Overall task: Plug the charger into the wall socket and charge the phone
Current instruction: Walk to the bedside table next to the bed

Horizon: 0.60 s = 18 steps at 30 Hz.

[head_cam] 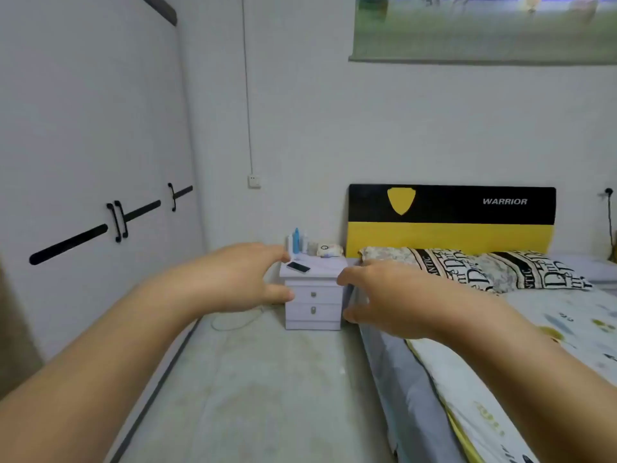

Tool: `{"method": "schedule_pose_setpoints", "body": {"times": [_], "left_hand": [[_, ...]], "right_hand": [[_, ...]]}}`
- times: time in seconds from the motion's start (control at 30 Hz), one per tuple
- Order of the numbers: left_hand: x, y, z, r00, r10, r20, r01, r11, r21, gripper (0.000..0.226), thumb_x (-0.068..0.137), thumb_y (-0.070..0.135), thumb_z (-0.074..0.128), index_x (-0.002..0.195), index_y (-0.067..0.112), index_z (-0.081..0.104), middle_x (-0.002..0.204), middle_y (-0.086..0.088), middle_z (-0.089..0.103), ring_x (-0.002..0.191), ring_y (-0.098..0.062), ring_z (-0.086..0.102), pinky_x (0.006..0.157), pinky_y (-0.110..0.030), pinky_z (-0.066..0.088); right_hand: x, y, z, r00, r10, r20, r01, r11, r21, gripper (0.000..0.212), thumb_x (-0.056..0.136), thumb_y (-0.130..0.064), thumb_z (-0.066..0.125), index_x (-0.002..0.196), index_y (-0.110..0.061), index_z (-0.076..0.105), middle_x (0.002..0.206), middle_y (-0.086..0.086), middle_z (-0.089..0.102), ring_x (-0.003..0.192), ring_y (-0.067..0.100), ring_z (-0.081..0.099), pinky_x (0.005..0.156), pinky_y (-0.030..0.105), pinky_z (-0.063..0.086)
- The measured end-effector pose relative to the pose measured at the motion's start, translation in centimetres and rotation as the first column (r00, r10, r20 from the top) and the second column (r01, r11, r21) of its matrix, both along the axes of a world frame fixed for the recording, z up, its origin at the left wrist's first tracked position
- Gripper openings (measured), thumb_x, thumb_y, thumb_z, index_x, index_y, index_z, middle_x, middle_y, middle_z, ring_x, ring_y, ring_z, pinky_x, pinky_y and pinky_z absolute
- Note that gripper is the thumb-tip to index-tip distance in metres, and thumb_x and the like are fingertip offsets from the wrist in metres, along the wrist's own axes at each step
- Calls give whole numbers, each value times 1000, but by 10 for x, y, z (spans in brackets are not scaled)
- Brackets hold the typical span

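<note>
Phone lay near table's front-left edge; floor open before it. Left hand, right hand: each grip released, empty. Charger indistinct.

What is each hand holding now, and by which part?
Nothing is held. The left hand and the right hand are both open and empty; the phone lies on the nightstand.

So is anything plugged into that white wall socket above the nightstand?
No, it is empty: the wall socket shows a bare face, with no plug or charger in it.
</note>
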State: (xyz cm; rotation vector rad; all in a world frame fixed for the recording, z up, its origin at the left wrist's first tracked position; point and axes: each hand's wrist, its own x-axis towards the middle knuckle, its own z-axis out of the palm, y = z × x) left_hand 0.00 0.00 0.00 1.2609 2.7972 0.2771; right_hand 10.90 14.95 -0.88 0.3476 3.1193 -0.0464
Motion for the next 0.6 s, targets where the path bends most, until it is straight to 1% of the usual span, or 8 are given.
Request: {"method": "schedule_pose_setpoints", "body": {"times": [0.03,0.1,0.23,0.43,0.6], "left_hand": [[-3,5,-2,1000,-5,25,5,1000,-5,56,84,42,55,135,29,34,142,0,42,123,-18,46,101,-31,38],[-13,18,-10,999,-13,46,13,1000,-9,57,84,42,55,135,29,34,142,0,42,123,-18,47,102,-32,38],[-33,53,-22,998,-3,61,6,999,-40,58,84,43,55,136,28,33,143,0,41,123,-19,47,102,-32,39],[-67,110,-30,997,32,70,-27,998,-62,60,83,44,55,136,28,33,142,0,41,121,-20,48,102,-35,41],[-93,139,-38,995,53,81,-47,996,-76,59,83,43,56,136,26,33,141,-1,43,122,-20,48,103,-34,39]], "right_hand": [[-4,3,-1,1000,0,25,1,1000,-8,47,90,-33,49,136,-23,41,135,8,48,120,27,47,93,37,43],[-13,17,-7,1000,3,21,-3,1000,-14,48,90,-33,48,136,-24,40,136,7,47,120,27,47,92,37,44],[-34,48,-16,999,13,44,-13,1000,0,48,91,-34,48,137,-25,39,138,6,45,121,27,47,91,36,43],[-69,107,-28,998,8,56,-10,1000,27,46,91,-34,47,134,-22,41,135,8,46,119,28,48,89,36,43],[-98,141,-37,995,7,100,-8,1000,9,44,91,-34,48,133,-23,43,132,8,47,117,28,50,87,35,44]]}}
